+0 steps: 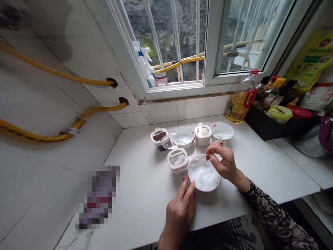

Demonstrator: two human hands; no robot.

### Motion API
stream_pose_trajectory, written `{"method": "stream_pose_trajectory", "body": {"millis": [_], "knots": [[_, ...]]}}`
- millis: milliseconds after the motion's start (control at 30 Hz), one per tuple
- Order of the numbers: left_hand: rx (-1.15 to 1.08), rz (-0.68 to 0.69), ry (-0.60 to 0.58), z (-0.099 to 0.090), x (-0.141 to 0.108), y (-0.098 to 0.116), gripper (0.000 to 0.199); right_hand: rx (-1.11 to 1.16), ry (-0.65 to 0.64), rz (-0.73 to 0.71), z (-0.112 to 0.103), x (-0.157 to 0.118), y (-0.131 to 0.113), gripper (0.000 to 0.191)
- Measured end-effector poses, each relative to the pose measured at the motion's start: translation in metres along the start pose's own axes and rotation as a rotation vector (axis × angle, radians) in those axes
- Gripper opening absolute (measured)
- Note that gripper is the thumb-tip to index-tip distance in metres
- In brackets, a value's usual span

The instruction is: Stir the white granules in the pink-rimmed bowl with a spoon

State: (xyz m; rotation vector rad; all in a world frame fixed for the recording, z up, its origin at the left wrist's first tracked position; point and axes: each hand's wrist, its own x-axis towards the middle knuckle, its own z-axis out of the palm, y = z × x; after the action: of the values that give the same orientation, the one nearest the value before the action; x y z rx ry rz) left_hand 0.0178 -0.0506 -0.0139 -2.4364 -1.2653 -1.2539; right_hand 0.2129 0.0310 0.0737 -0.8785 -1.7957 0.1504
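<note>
My left hand (179, 210) steadies a round bowl (209, 190) with a pink rim, its fingertips against the bowl's near left side. White granules, like salt or sugar, fill much of the bowl. Over its back edge my right hand (222, 160) is closed in a pinch on the handle of a small pale spoon (199, 158); the fingers hide part of it. Touching or close beside the bowl on the left is a seasoning jar (178, 170) with its clear lid flipped up and white grains inside.
Behind stand a jar of dark reddish bits (159, 136), a white bowl (182, 142), a pale-filled jar (203, 140) and another white bowl (222, 137). An oil bottle (238, 106) and a black condiment box (270, 125) stand at the right. A pixelated item (99, 198) lies left.
</note>
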Motion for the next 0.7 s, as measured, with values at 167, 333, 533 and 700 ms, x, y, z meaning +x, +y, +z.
{"method": "stream_pose_trajectory", "body": {"millis": [167, 333, 533, 700], "knots": [[-0.010, -0.001, 0.006, 0.000, 0.002, 0.001, 0.027, -0.055, -0.114, 0.082, 0.005, -0.007, 0.008, 0.019], [-0.013, -0.007, 0.002, 0.000, 0.001, 0.001, 0.027, 0.012, -0.241, 0.095, 0.013, -0.011, 0.010, 0.018], [-0.014, -0.007, -0.009, 0.000, 0.001, 0.000, 0.028, 0.142, -0.259, 0.307, 0.009, -0.008, 0.007, 0.020], [-0.014, -0.015, -0.014, 0.000, -0.002, -0.001, 0.030, 0.346, -0.216, 0.590, 0.006, -0.006, 0.009, 0.013]]}}
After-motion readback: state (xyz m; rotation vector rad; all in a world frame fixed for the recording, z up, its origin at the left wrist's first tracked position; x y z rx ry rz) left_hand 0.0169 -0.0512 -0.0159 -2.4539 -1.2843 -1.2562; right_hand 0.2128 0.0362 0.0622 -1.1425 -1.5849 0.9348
